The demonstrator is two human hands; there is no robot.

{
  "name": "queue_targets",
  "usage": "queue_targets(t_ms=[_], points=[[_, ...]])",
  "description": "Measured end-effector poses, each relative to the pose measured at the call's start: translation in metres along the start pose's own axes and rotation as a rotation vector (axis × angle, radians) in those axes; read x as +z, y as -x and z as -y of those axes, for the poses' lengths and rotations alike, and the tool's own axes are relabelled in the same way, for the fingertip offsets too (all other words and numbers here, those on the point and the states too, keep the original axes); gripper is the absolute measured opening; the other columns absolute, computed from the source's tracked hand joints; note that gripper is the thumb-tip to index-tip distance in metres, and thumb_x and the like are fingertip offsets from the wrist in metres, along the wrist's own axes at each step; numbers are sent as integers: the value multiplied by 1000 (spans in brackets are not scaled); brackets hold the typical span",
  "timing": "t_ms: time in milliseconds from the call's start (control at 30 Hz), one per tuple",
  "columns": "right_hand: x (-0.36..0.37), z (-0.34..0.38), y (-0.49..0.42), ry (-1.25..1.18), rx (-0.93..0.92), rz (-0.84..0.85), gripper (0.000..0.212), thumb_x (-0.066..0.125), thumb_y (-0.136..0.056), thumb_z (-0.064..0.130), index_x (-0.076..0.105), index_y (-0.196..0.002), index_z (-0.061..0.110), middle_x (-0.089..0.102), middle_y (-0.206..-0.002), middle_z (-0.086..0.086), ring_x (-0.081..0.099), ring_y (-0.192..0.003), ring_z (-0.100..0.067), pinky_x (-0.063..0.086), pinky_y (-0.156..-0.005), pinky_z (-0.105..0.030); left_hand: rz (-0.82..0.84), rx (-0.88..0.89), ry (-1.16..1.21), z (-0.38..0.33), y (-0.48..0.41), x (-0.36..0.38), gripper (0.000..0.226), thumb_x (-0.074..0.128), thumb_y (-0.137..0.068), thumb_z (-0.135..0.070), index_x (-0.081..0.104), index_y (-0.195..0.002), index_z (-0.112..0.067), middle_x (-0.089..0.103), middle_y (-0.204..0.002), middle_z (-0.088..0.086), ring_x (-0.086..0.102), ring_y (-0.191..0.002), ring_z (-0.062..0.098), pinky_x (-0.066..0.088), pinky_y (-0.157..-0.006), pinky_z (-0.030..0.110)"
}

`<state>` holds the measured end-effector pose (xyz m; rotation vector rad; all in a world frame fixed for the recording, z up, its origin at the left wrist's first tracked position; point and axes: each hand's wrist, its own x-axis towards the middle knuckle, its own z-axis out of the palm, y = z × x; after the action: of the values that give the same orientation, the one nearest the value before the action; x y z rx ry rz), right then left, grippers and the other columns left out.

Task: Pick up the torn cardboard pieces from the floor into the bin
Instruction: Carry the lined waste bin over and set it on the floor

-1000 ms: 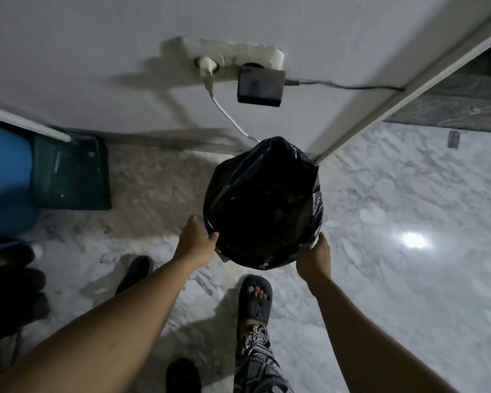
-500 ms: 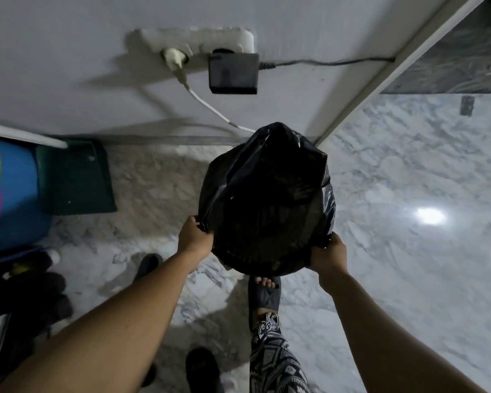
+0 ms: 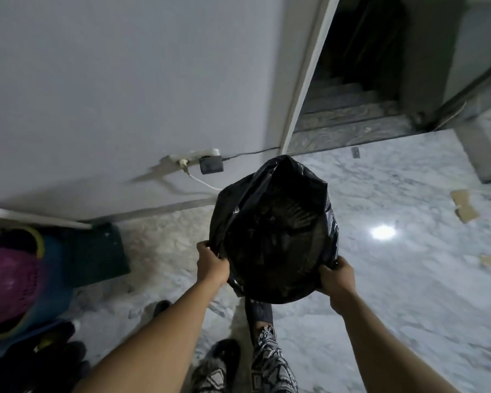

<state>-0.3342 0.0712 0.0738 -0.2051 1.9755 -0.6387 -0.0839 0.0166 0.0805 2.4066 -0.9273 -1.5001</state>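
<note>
Above the floor, both hands' grip on bin, arms outstretched

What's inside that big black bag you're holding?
The black plastic bin bag, held at its rim by the left hand and right hand, looks dark inside. Only faint ribbed lines of a basket show; any cardboard in there can't be made out.
</note>
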Motion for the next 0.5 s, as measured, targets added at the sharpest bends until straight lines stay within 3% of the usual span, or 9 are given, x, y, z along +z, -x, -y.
queue_targets(t_ms=[67, 200, 333, 400, 500], points=[[-36, 14, 59, -100, -43, -65, 26, 46, -84, -6, 59, -105, 0, 66, -91, -16, 64, -76, -34, 61, -69, -53, 37, 69, 34, -15, 42, -17, 33, 53, -91, -23, 41, -123, -27, 61, -105, 4, 64, -90, 28, 57, -69, 38], [-105, 6, 170, -329, -77, -199, 29, 49, -83, -1, 59, -110, 6, 67, -90, -12, 59, -74, -25, 57, -80, -52, 135, 187, 13, -32, 118, -32, 38, 50, -78, -13, 58, -113, -27, 67, -106, 7, 66, -92, 32, 61, -76, 48], [-152, -14, 236, -465, -117, -301, 25, 58, -80, 11, 63, -105, 9, 63, -87, -10, 52, -69, -24, 51, -64, -41, 200, 298, 45, -48, 168, -9, 48, 48, -64, -13, 59, -108, -29, 68, -108, 7, 67, -93, 34, 61, -75, 49], [-178, -24, 265, -557, -134, -317, 23, 60, -82, 14, 60, -105, 14, 61, -91, -6, 50, -73, -22, 46, -65, -38, 266, 347, 64, -62, 219, 7, 48, 47, -69, -11, 59, -114, -24, 65, -113, 8, 66, -95, 35, 61, -71, 51], [-216, -45, 292, -719, -114, -303, 43, 60, -85, 19, 49, -127, 20, 61, -115, -2, 59, -95, -23, 56, -81, -47, 405, 402, 149, -79, 302, 38, 37, 51, -83, -12, 59, -118, -22, 64, -112, 8, 66, -93, 37, 61, -61, 53]])
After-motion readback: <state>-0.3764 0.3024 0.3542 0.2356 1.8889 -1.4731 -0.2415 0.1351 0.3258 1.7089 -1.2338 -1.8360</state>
